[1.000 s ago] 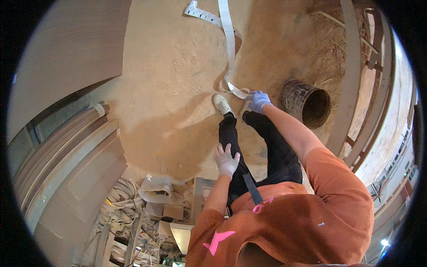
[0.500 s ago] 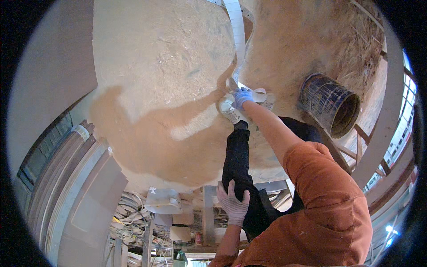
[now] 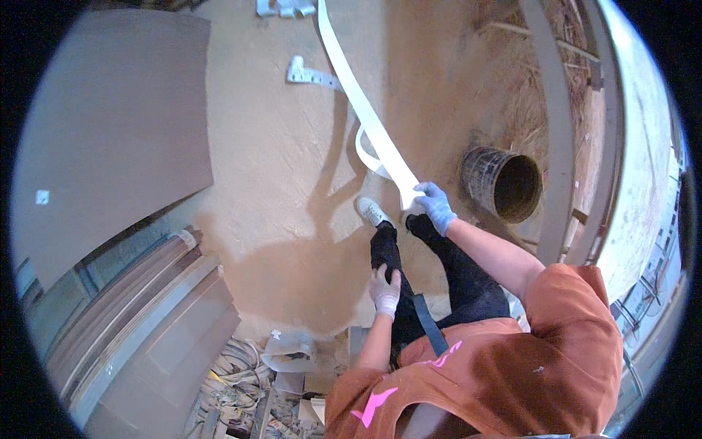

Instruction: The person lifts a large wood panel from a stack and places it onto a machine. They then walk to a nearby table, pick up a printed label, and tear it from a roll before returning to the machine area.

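Observation:
In a light glove, my right hand (image 3: 435, 207) is closed on the near end of a long white strip (image 3: 369, 121), which looks like paper or tape. From that grip the strip stretches up and away to the far edge of the view, with a loop (image 3: 365, 155) hanging beside it. A piece with dark marks (image 3: 314, 74) curls on the floor to its left. My left hand (image 3: 385, 289), also gloved, rests on my left leg just above the shin, its fingers spread over the black trousers. My white shoe (image 3: 371, 211) stands on the dusty floor.
A dark, dirty bucket (image 3: 504, 183) lies on its side at the right, near wooden beams (image 3: 554, 132). Brown panels (image 3: 157, 344) lean in a stack at the left, below a large flat board (image 3: 117, 132). Tangled scraps (image 3: 234, 388) lie at the lower left.
My right hand has risen from the floor beside my shoe, lifting the white strip's end with it. My body is more upright. The left hand stays on the leg.

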